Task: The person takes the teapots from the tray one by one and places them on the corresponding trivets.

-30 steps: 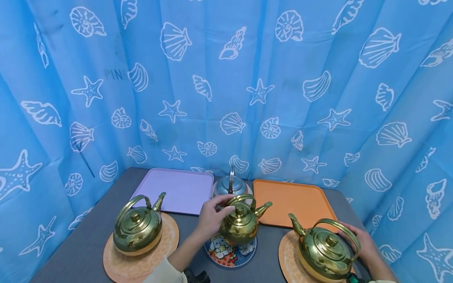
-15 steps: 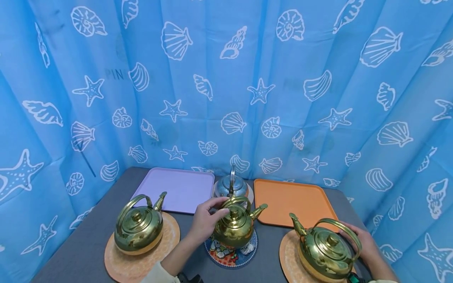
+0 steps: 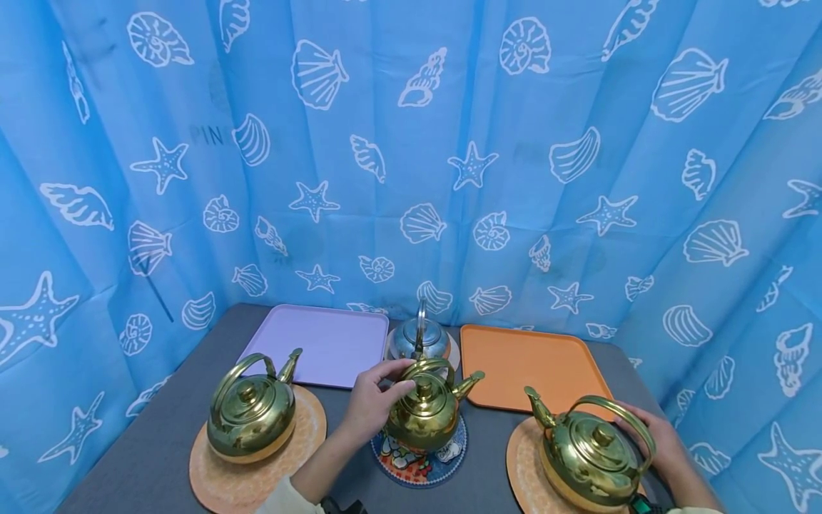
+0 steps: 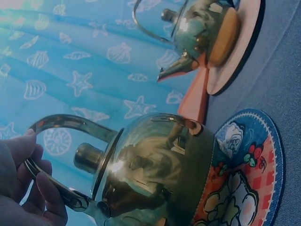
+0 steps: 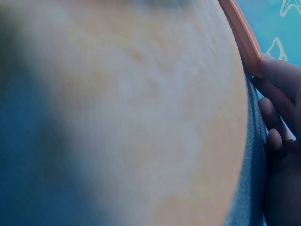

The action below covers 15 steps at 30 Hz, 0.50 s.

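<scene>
A golden kettle (image 3: 424,421) in the middle stands on a round cartoon-print mat (image 3: 449,467), as the left wrist view also shows. My left hand (image 3: 375,396) holds its arched handle (image 4: 70,123), with fingers and thumb curled round it. The spout points right. At the right, my right hand (image 3: 661,439) lies beside a second golden kettle (image 3: 587,464), partly hidden behind its handle. In the right wrist view, the right hand's loosely curled fingers (image 5: 277,113) are by the corner of the orange tray (image 5: 244,37); whether they touch it I cannot tell.
A third golden kettle (image 3: 250,417) stands on a round tan mat (image 3: 308,421) at the left. Another tan mat (image 3: 523,457) lies under the right kettle. A silvery kettle (image 3: 420,335) stands at the back between a purple tray (image 3: 327,343) and the orange tray. A blue curtain (image 3: 411,171) hangs behind.
My left hand has moved the middle kettle slightly left and towards me over the cartoon mat, then kept it still over the last half second. The right hand stays where it was.
</scene>
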{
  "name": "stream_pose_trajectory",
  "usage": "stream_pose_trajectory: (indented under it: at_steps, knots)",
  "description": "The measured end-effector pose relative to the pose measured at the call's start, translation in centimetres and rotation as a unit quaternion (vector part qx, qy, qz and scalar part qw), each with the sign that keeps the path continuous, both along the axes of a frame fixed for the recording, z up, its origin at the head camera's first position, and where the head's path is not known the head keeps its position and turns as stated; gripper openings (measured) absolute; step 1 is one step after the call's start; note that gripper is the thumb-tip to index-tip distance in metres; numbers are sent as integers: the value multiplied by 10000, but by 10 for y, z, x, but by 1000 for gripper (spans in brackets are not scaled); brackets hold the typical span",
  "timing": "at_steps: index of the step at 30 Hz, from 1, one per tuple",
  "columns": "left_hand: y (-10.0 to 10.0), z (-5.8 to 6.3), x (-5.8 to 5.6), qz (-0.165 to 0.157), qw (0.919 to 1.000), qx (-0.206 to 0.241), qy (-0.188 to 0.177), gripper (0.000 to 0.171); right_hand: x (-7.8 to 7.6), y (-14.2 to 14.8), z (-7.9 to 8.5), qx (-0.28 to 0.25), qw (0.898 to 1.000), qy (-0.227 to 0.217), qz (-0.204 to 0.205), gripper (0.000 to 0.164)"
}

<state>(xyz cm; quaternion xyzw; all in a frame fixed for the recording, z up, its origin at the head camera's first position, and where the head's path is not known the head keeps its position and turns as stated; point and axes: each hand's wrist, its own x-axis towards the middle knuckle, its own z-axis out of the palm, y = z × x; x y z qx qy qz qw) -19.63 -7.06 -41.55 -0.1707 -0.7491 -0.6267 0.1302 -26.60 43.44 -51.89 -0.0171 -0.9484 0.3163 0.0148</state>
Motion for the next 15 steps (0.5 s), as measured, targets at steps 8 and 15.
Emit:
stream_pose_trajectory:
  at_steps: [8,15]
  knots:
    - [0,3,2,12,10000,-56,-76,28,-1,2,-1,113,9999,114,5,67]
    - [0,2,1,7,9998,-169,-126,30,-1,1,-3,145,9996,220,-20,65]
